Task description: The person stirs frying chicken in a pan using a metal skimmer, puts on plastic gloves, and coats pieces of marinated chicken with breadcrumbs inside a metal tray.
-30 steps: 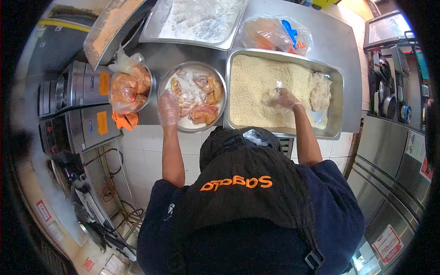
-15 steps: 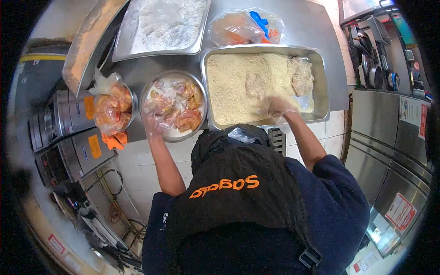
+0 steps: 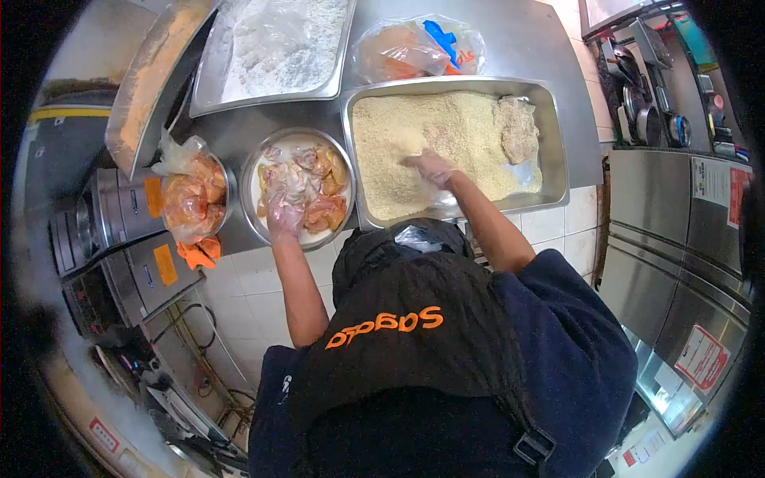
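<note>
My left hand [image 3: 285, 217], in a clear plastic glove, is at the near side of a round metal bowl [image 3: 249, 209] of white liquid. Its fingers close on a milky-coated piece of raw chicken [image 3: 293, 183], among other chicken pieces [image 3: 327, 213]. Over a deep steel tray [image 3: 558, 159] of pale breadcrumbs [image 3: 390, 119], my gloved right hand [image 3: 434, 169] has its fingers stretched out, low over the crumbs. A crumb-coated piece [image 3: 518, 131] lies at the tray's right end. Just beyond my right hand, another coated piece is mostly hidden by crumbs.
Behind the bowl stands a tray of white flour [image 3: 283, 60]. A bag of raw chicken [image 3: 195, 191] sits at the left above an orange cloth [image 3: 199, 252]. Another plastic bag [image 3: 406, 52] lies behind the crumb tray. A steel fridge [image 3: 649, 207] stands at right.
My left hand has moved from the bowl's left rim in onto the chicken. My right hand has swept left and away from me across the crumbs, and the middle coated piece is now largely covered.
</note>
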`<state>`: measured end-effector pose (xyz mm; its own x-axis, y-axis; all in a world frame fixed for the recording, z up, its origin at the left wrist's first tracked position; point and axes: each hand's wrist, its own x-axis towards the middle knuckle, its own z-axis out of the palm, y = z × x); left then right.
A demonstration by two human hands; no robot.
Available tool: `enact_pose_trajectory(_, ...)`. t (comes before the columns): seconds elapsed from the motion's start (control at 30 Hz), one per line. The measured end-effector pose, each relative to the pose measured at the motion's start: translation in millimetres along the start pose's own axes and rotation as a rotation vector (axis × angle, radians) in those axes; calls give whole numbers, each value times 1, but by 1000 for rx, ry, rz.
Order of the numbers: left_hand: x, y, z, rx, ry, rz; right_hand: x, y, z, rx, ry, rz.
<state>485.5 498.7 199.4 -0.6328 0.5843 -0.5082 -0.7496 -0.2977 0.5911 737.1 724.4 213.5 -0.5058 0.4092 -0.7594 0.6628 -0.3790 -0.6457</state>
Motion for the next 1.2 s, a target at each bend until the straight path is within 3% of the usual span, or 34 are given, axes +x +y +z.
enact_pose_trajectory(0.07,12,0,-34,477,12,-27,7,0,-27,-761,153,-210)
enact_pose_trajectory(0.1,3,2,-22,481,7,-39,23,11,-31,-755,157,-197)
enact_pose_trajectory(0.17,-18,3,25,240,243,-65,62,45,-49,-983,243,-278)
enact_pose_trajectory(0.2,-19,0,28,248,224,-89,64,48,-57,-974,263,-253)
enact_pose_trajectory(0.27,-12,2,28,106,383,-158,75,40,-65,-1036,43,-418)
enact_pose_trajectory(0.3,-8,0,15,130,287,-128,88,51,-62,-1029,44,-411)
enact_pose_trajectory(0.37,-14,6,35,118,240,-120,123,78,-60,-934,408,-347)
enact_pose_trajectory(0.4,-21,6,39,102,209,-116,117,73,-61,-929,411,-337)
enact_pose_trajectory(0.47,-20,6,25,298,136,-74,86,30,-69,-657,121,-300)
enact_pose_trajectory(0.53,-15,9,30,485,42,-20,57,0,-72,-738,185,-237)
enact_pose_trajectory(0.6,-19,11,37,54,76,-210,51,0,-76,-802,641,-370)
enact_pose_trajectory(0.67,-16,7,21,23,54,-204,76,19,-74,-838,625,-316)
enact_pose_trajectory(0.73,-14,7,20,358,-67,-109,112,51,-77,-868,615,-272)
enact_pose_trajectory(0.77,-24,10,43,35,22,-195,132,71,-79,-722,510,-244)
enact_pose_trajectory(0.8,-22,10,37,40,17,-199,140,82,-80,-575,403,-215)
enact_pose_trajectory(0.83,-17,9,23,325,-50,-109,118,73,-79,-571,410,-213)
enact_pose_trajectory(0.87,-12,7,17,605,-121,-12,75,50,-77,-690,428,-374)
enact_pose_trajectory(0.9,-19,7,27,604,-124,-16,44,36,-77,-808,439,-534)
enact_pose_trajectory(0.93,-32,9,45,542,-105,0,33,36,-86,-809,439,-532)
enact_pose_trajectory(1.0,-35,10,51,483,-84,16,12,52,-111,-724,823,-486)
enact_pose_trajectory(1.07,-19,9,30,421,-35,-6,-1,75,-147,-669,969,-98)
enact_pose_trajectory(1.13,-8,9,15,444,-45,-19,-12,123,-180,-343,1177,-72)
enact_pose_trajectory(1.17,-4,9,12,469,-56,-29,-25,119,-180,-343,1179,-73)
enact_pose_trajectory(1.2,-4,9,13,468,-60,-28,-51,104,-175,-408,1095,140)
